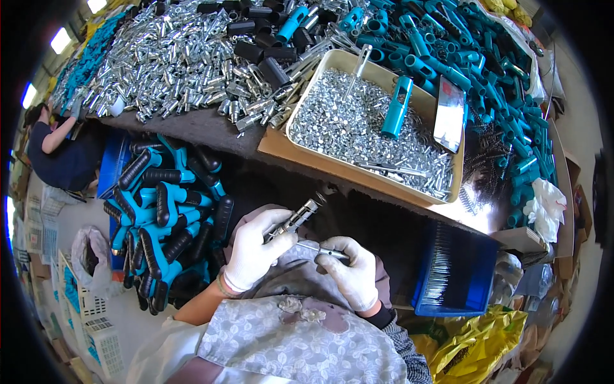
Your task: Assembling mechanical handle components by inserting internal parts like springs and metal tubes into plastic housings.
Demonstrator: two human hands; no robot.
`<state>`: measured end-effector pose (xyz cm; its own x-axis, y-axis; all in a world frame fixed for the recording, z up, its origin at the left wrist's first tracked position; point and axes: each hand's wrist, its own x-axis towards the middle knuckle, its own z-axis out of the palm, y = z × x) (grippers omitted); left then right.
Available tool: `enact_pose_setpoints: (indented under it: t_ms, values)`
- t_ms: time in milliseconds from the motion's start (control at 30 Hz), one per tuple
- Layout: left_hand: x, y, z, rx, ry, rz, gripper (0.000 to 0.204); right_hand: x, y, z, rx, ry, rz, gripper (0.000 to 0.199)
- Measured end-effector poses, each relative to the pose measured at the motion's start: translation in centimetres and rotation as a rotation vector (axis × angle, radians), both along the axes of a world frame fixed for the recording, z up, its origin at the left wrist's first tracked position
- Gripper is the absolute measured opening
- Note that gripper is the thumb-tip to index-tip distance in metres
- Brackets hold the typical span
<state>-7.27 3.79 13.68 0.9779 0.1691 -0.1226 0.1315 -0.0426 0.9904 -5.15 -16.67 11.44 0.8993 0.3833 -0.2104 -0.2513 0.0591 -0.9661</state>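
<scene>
Both my hands wear white gloves and meet just below the table's front edge. My left hand (254, 249) grips a slim silver metal assembly (295, 219) that points up and to the right. My right hand (350, 272) pinches a thin metal pin (318, 249) whose tip touches the lower end of that assembly. Above them on the table sits a beige tray (321, 69) full of small silver nuts, with a teal plastic handle part (397, 105) and a metal rod lying on top.
A blue crate (116, 168) of teal-and-black grips stands at my left. A blue bin (474, 274) of thin metal pins is at my right, with a yellow bag (473, 342) below it. Heaps of silver tubes (173, 57) and teal parts (460, 51) cover the table. Another person (61, 150) works at far left.
</scene>
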Motion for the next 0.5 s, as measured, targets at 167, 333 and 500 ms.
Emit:
enact_pose_setpoints:
  t_ms: [167, 333, 500]
  values:
    - [-0.1, 0.0, 1.0, 0.234, -0.111, -0.083, 0.035, 1.0, -1.0, 0.5, -0.057, 0.042, -0.040, 0.014]
    - [-0.7, 2.3, 1.1, 0.435, -0.255, -0.265, 0.036, 2.9, -5.2, 3.8, -0.160, 0.043, -0.257, 0.010]
    - [-0.9, 2.0, 2.3, 0.545, -0.296, -0.357, 0.031, 2.9, -6.6, 5.2, -0.216, -0.053, -0.095, 0.009]
